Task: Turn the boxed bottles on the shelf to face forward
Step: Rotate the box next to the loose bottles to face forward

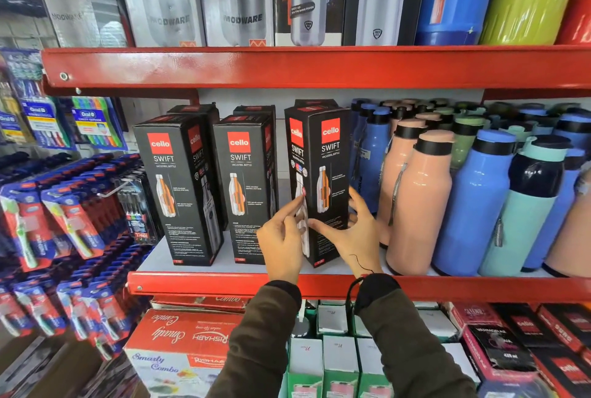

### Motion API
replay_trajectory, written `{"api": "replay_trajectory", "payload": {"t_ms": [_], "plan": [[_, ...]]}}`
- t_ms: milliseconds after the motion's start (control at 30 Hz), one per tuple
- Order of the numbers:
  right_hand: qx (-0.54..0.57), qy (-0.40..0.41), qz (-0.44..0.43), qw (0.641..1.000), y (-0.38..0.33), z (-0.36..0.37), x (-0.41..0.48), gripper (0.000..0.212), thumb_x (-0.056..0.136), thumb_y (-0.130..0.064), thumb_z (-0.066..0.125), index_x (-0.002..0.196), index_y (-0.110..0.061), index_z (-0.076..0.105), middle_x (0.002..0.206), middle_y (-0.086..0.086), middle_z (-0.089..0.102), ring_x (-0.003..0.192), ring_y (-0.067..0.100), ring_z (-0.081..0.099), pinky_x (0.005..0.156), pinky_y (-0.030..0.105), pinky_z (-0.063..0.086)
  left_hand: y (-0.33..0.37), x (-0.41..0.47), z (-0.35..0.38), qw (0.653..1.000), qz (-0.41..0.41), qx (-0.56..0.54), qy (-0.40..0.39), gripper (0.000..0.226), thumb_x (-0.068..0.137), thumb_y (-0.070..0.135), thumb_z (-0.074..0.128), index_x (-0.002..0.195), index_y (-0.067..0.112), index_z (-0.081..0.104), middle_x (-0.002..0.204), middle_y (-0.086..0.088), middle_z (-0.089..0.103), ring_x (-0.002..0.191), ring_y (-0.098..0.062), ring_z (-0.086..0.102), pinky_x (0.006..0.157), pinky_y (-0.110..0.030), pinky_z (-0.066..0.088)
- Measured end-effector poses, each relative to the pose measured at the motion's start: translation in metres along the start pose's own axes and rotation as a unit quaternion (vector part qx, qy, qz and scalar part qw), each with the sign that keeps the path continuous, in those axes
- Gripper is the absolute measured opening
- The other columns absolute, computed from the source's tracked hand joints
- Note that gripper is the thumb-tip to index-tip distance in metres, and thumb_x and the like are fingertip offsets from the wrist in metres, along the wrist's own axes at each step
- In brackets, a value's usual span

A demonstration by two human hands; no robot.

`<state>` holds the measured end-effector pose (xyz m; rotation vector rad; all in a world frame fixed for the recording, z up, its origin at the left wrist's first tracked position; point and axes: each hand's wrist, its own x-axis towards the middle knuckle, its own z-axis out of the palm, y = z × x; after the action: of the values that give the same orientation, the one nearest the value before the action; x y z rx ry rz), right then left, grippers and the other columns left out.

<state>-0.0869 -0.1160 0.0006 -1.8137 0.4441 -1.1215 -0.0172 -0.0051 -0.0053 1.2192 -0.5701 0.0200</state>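
Observation:
Three black "cello SWIFT" bottle boxes stand upright along the front of the middle shelf [198, 282]. The left box [179, 186] and the middle box [244, 186] show a printed face to the front. The right box [323, 157] stands turned at an angle, one corner edge pointing at me, two faces showing. My left hand [281, 244] touches its left face with fingers spread. My right hand [355, 231] wraps the box's lower right side, thumb on the front face. More black boxes stand behind the front row.
Loose pink bottles [415, 205] and blue bottles [473, 205] crowd the shelf right beside the right box. A red shelf lip [287, 65] runs overhead with boxed flasks on it. Toothbrush packs [64, 231] hang at left. Boxes fill the shelf below.

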Motion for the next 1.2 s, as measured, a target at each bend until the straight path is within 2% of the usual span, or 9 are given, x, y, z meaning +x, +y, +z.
{"api": "replay_trajectory", "payload": {"t_ms": [167,333,500,600,733,800,933,1033,1200], "plan": [[-0.010,0.022,0.019,1.000,0.007,0.000,0.004,0.108,0.046,-0.066,0.087,0.139,-0.038,0.041,0.130,-0.011,0.062,0.122,0.006,0.058,0.103,0.039,0.051,0.001,0.001,0.006,0.998,0.052,0.025,0.000,0.042,0.096,0.005,0.041,0.125,0.016,0.070,0.124,0.005,0.072,0.120,-0.008,0.065,0.107,-0.038,0.051],[0.005,0.001,0.004,1.000,0.005,-0.007,0.006,0.092,0.056,-0.038,0.092,0.136,-0.036,0.046,0.123,-0.020,0.062,0.118,-0.002,0.057,0.103,0.029,0.049,0.000,0.012,0.011,0.987,0.063,0.148,-0.003,0.046,0.106,0.017,0.035,0.152,0.013,0.036,0.152,0.002,0.041,0.135,0.004,0.035,0.113,-0.007,0.024],[0.019,-0.053,0.017,0.998,0.005,-0.015,0.010,0.095,0.067,-0.021,0.089,0.146,-0.031,0.038,0.123,-0.024,0.055,0.123,0.007,0.056,0.106,0.024,0.045,0.001,0.019,0.005,0.989,-0.031,0.109,-0.090,0.047,0.108,0.028,0.033,0.153,0.017,0.033,0.146,0.010,0.044,0.133,0.000,0.037,0.110,-0.016,0.025],[0.040,-0.102,0.027,0.994,0.008,-0.015,0.010,0.096,0.076,-0.012,0.081,0.153,-0.028,0.026,0.141,-0.018,0.048,0.126,-0.009,0.049,0.110,0.018,0.039,-0.006,0.018,0.004,0.991,-0.029,0.087,-0.098,0.038,0.108,0.027,0.032,0.146,0.022,0.040,0.133,0.020,0.052,0.121,0.005,0.049,0.107,-0.016,0.033],[0.032,-0.119,0.020,0.992,0.009,-0.011,0.009,0.087,0.085,-0.008,0.072,0.154,-0.026,0.023,0.150,-0.014,0.041,0.124,-0.022,0.042,0.099,0.004,0.037,-0.015,0.018,0.003,0.992,-0.015,0.091,-0.085,0.033,0.108,0.027,0.034,0.139,0.020,0.044,0.133,0.006,0.058,0.124,-0.007,0.054,0.109,-0.021,0.038],[0.016,-0.113,0.007,0.993,0.011,-0.012,0.009,0.077,0.089,-0.008,0.066,0.153,-0.025,0.027,0.145,-0.019,0.044,0.123,-0.023,0.042,0.102,0.008,0.037,-0.015,0.017,0.003,0.992,-0.003,0.094,-0.082,0.031,0.108,0.023,0.035,0.137,0.019,0.044,0.133,0.009,0.057,0.118,0.004,0.054,0.102,-0.007,0.036],[-0.027,-0.113,-0.011,0.993,0.017,-0.012,0.010,0.067,0.093,-0.016,0.059,0.151,-0.030,0.030,0.133,-0.038,0.043,0.125,-0.021,0.041,0.111,0.027,0.038,-0.015,0.015,0.004,0.991,0.007,0.105,-0.077,0.028,0.107,0.022,0.037,0.134,0.021,0.046,0.128,0.014,0.058,0.112,0.022,0.051,0.095,0.001,0.036],[-0.029,-0.120,-0.014,0.992,0.019,-0.010,0.011,0.064,0.094,-0.017,0.057,0.150,-0.032,0.030,0.141,-0.026,0.047,0.131,-0.006,0.046,0.113,0.034,0.041,-0.016,0.016,0.006,0.990,0.008,0.116,-0.074,0.030,0.107,0.020,0.037,0.136,0.023,0.044,0.124,0.020,0.055,0.109,0.029,0.048,0.089,0.006,0.033],[-0.056,-0.117,0.000,0.992,0.021,-0.008,0.018,0.063,0.096,-0.012,0.055,0.151,-0.029,0.030,0.134,-0.015,0.054,0.116,-0.003,0.054,0.104,0.015,0.041,-0.022,0.018,0.008,0.990,0.013,0.121,-0.071,0.031,0.106,0.018,0.038,0.137,0.016,0.043,0.135,0.003,0.057,0.120,-0.001,0.055,0.092,0.005,0.035]]}}
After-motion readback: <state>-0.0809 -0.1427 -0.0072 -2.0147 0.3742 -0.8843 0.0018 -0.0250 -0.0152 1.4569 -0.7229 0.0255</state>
